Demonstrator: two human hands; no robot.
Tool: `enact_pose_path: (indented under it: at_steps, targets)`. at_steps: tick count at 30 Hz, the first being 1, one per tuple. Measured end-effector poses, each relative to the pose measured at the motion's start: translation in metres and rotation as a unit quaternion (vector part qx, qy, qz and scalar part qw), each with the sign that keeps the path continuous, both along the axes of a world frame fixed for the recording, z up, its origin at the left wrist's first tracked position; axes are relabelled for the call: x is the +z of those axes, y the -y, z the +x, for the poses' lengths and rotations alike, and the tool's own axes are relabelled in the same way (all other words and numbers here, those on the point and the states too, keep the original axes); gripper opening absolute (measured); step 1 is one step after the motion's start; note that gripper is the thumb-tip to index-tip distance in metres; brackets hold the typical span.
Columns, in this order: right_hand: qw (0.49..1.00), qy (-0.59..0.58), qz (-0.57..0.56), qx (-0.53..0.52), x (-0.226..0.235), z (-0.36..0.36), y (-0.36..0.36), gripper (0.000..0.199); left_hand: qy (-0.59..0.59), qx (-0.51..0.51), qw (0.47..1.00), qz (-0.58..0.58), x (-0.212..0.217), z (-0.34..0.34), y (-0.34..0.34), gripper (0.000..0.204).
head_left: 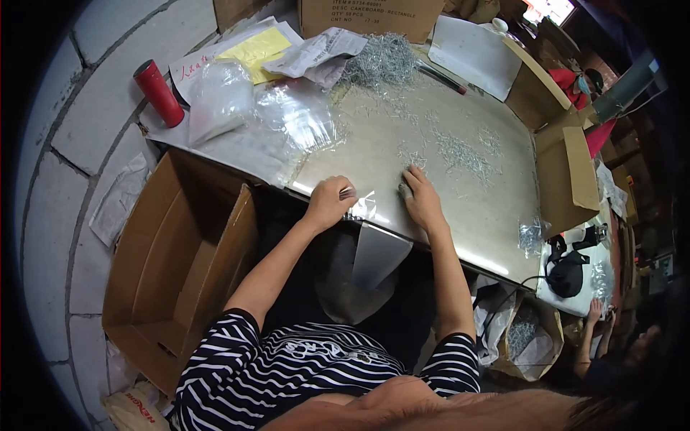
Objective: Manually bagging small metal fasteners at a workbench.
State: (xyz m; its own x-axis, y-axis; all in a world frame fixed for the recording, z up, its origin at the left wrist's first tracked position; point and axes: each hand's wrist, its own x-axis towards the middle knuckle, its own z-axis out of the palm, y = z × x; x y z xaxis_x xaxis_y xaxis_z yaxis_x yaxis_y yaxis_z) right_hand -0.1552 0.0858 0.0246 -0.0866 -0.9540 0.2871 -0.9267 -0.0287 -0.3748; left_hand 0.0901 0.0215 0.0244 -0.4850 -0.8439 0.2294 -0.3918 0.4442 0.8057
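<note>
Likely for easy reach, metal pieces (412,157) lie twelve o'clock from your half-curled right hand (422,200), hold unclear; your left hand (329,205) pinches something indistinct (348,193).

Upper left: a red cylindrical container (159,95) near a wall of pale grey blocks (47,215); right of the container, a yellow paper sheet (257,49). Lower left: an open brown cardboard box (144,269).

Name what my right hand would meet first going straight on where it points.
Probably the small metal pieces scattered just ahead of the right hand, possibly touching its fingertips; depth is unclear.
</note>
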Motion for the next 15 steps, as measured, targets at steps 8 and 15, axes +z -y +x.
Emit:
enact_pose_path:
  at_steps: [8, 15]
  targets:
    - [0.904, 0.426, 0.031, -0.001, 0.020, 0.102, -0.112, 0.026, -0.216, -0.146, 0.928, 0.268, -0.013, 0.007, -0.088, 0.005]
    - [0.798, 0.581, 0.159, 0.011, -0.054, 0.111, -0.180, 0.004, -0.049, -0.270, 0.868, 0.415, -0.041, 0.049, -0.116, 0.010]
